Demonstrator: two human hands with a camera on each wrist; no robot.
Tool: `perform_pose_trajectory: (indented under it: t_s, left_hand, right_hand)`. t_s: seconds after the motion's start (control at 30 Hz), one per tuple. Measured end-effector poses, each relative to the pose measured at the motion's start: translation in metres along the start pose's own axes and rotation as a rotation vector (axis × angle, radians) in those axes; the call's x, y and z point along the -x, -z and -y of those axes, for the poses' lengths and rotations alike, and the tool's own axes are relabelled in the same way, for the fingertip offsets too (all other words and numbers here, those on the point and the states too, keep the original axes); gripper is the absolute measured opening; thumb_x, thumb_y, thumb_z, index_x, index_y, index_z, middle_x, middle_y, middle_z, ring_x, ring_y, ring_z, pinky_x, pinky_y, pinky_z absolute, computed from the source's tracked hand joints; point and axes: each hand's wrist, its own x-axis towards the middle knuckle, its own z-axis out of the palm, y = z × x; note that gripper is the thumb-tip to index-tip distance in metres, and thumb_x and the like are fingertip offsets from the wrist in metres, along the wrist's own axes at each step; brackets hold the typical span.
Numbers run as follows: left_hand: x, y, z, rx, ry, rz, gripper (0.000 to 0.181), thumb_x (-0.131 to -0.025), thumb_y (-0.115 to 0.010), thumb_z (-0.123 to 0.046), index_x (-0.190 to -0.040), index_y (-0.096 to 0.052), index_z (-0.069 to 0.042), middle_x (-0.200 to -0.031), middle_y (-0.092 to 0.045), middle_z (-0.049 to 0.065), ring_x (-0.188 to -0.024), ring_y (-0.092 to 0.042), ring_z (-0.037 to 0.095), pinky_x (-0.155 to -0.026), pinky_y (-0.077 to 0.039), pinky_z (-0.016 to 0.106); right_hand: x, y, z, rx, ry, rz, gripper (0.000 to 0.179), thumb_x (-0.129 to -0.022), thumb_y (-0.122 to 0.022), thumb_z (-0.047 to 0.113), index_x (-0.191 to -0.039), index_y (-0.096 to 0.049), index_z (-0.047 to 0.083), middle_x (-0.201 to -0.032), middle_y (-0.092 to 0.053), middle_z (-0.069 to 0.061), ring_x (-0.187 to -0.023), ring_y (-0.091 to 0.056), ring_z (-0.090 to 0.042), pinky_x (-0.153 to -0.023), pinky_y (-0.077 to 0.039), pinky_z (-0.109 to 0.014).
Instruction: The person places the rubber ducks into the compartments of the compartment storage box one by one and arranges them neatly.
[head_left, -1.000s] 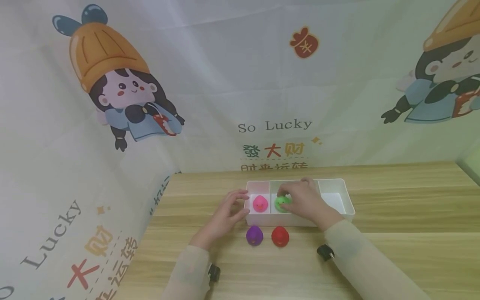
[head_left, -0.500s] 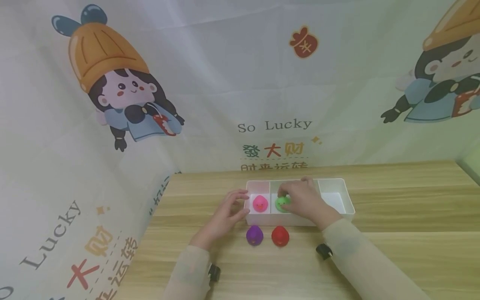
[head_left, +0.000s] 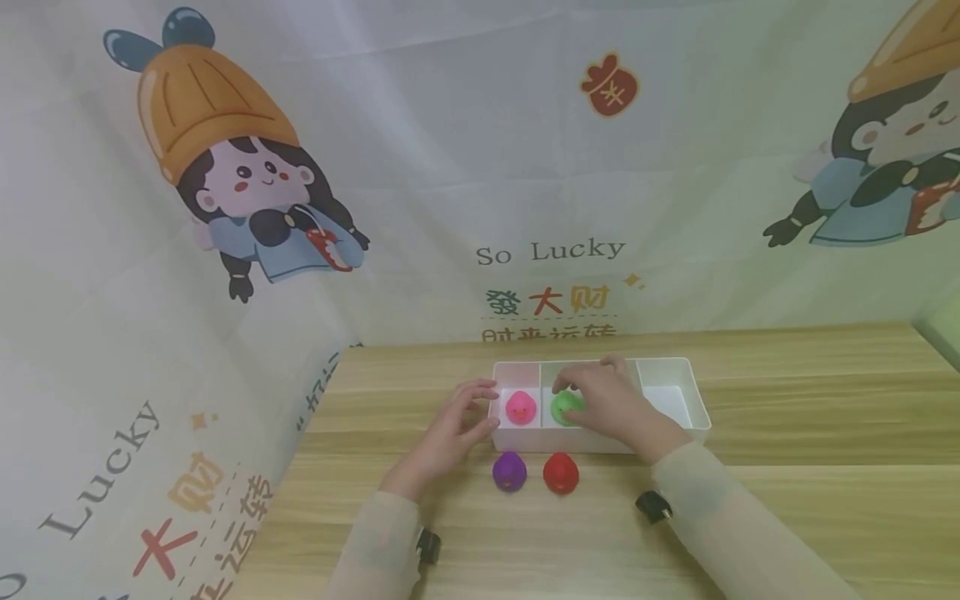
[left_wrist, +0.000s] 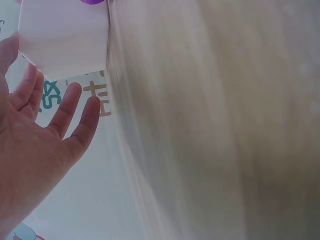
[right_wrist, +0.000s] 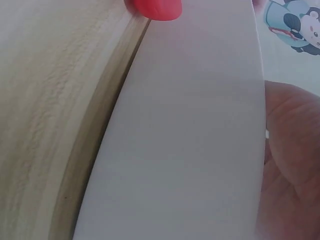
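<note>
With pink duck [head_left: 521, 407] and green duck [head_left: 564, 408] inside the divided tray [head_left: 517, 440], purple duck [head_left: 509, 472] and red duck [head_left: 561, 473] outside, the left hand [head_left: 453, 423] spreads loosely, holding nothing, and the right hand [head_left: 611, 402] bends over green, grip unclear.

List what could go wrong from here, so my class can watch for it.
The right hand is at the green duck, so pulling away could tip it.
The purple duck and red duck sit close in front of the white tray; a hand drawn back might knock them.
The left hand isn't wrapped round the tray's end, so a bump could slide it.
</note>
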Motion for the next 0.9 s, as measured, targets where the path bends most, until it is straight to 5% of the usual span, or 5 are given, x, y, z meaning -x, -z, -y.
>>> perform_pose_trajectory:
  t_s: [0.37, 0.67, 0.9]
  left_hand:
    - [-0.002, 0.001, -0.001, 0.009, -0.006, 0.0, 0.037, -0.086, -0.056, -0.024, -0.12, -0.045, -0.012, -0.137, -0.03, -0.001, -0.112, -0.041, 0.031, -0.091, -0.037, 0.045]
    - [0.005, 0.007, -0.03, 0.068, -0.042, -0.01, 0.034, -0.086, -0.056, -0.007, -0.117, -0.046, 0.0, -0.135, -0.031, 0.014, -0.108, -0.042, 0.035, -0.089, -0.036, 0.052]
    - [0.007, 0.008, -0.036, 0.056, -0.041, -0.004, 0.034, -0.086, -0.056, -0.006, -0.117, -0.045, 0.001, -0.135, -0.031, 0.014, -0.109, -0.042, 0.033, -0.09, -0.036, 0.05]
  right_hand:
    - [0.014, 0.008, -0.001, -0.049, 0.092, -0.109, 0.034, -0.071, -0.073, 0.024, -0.103, -0.06, 0.025, -0.098, -0.059, 0.015, -0.084, -0.054, -0.01, -0.087, -0.024, -0.04]
    - [0.033, 0.021, 0.005, -0.017, 0.085, -0.153, 0.032, -0.072, -0.072, 0.025, -0.102, -0.06, 0.025, -0.097, -0.059, 0.011, -0.085, -0.052, -0.01, -0.078, -0.041, -0.033]
    - [0.043, 0.026, 0.01, -0.015, 0.092, -0.156, 0.031, -0.072, -0.072, 0.026, -0.1, -0.06, 0.025, -0.093, -0.056, 0.014, -0.083, -0.052, -0.01, -0.073, -0.043, -0.028]
